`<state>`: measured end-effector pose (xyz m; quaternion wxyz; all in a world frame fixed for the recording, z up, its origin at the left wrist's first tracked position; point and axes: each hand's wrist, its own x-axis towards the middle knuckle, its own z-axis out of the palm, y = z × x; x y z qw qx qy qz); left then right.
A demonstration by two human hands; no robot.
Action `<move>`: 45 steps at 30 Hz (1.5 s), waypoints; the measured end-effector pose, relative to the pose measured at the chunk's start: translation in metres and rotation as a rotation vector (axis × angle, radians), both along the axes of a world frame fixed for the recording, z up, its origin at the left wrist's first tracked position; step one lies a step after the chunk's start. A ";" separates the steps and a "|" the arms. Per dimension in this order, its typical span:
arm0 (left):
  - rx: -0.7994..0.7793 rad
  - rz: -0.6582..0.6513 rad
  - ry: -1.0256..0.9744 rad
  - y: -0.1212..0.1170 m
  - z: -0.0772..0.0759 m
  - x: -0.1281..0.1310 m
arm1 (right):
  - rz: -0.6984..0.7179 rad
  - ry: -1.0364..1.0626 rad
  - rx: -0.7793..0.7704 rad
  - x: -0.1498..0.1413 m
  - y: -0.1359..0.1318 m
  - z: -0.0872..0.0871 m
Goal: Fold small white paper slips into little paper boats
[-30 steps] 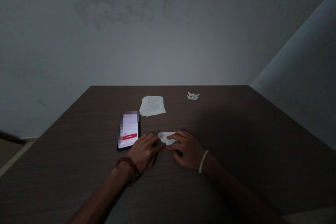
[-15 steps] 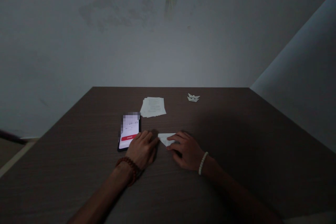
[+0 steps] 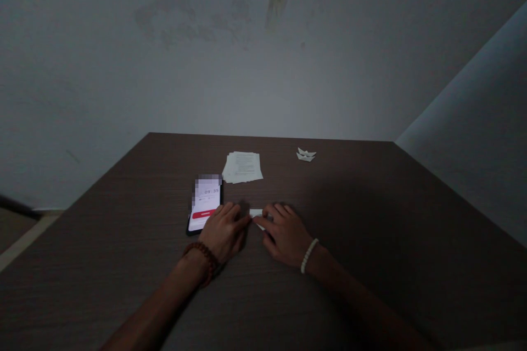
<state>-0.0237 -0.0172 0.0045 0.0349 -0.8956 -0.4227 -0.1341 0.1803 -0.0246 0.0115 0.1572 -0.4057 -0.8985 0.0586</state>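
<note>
A small folded sheet of paper (image 3: 256, 212) lies flat on the table between my hands, with most of it hidden under the right one. My left hand (image 3: 223, 232) has its fingers bent, and a fingertip presses at the paper's left corner. Across the rest of the paper lies my right hand (image 3: 286, 233), its fingers bent and holding the sheet down against the wood. The left hand's knuckles overlap the lower right edge of a phone (image 3: 205, 204), whose lit screen shows digits and a red bar.
The brown table (image 3: 362, 241) reaches back to a grey wall. A stack of printed paper sheets (image 3: 244, 167) rests beyond the phone. Farther right, near the back edge, sit small folded paper boats (image 3: 306, 154).
My right hand has slid left along the folded paper and now covers more of it. The left hand has stayed at the corner. The camera view has tilted slightly.
</note>
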 end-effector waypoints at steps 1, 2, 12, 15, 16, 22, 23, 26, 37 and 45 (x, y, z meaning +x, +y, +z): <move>0.001 -0.001 0.003 0.000 0.000 0.000 | -0.005 -0.006 0.001 -0.001 0.000 0.000; 0.003 0.001 0.004 0.000 0.000 0.000 | -0.009 -0.011 0.002 -0.001 0.000 0.001; 0.063 0.021 0.025 -0.002 0.002 0.001 | 0.031 -0.066 0.018 0.005 -0.002 0.004; 0.065 0.025 0.047 -0.002 0.003 0.001 | 0.067 -0.060 0.013 0.011 -0.003 0.003; 0.065 0.027 0.050 -0.002 0.002 0.001 | 0.075 -0.053 0.012 0.013 -0.003 0.003; 0.070 0.031 0.051 -0.002 0.001 0.001 | 0.123 0.018 0.007 0.023 -0.004 -0.001; 0.071 0.030 0.057 -0.002 0.001 0.001 | 0.133 0.035 0.004 0.024 -0.004 -0.001; 0.083 0.026 0.078 -0.002 0.001 0.001 | 0.158 0.082 -0.009 0.028 -0.003 -0.003; 0.047 -0.204 0.038 -0.003 -0.004 0.004 | 0.145 0.159 -0.011 0.026 -0.001 -0.005; 0.061 -0.089 0.007 -0.005 -0.001 0.003 | 0.138 0.196 -0.017 0.026 -0.002 -0.005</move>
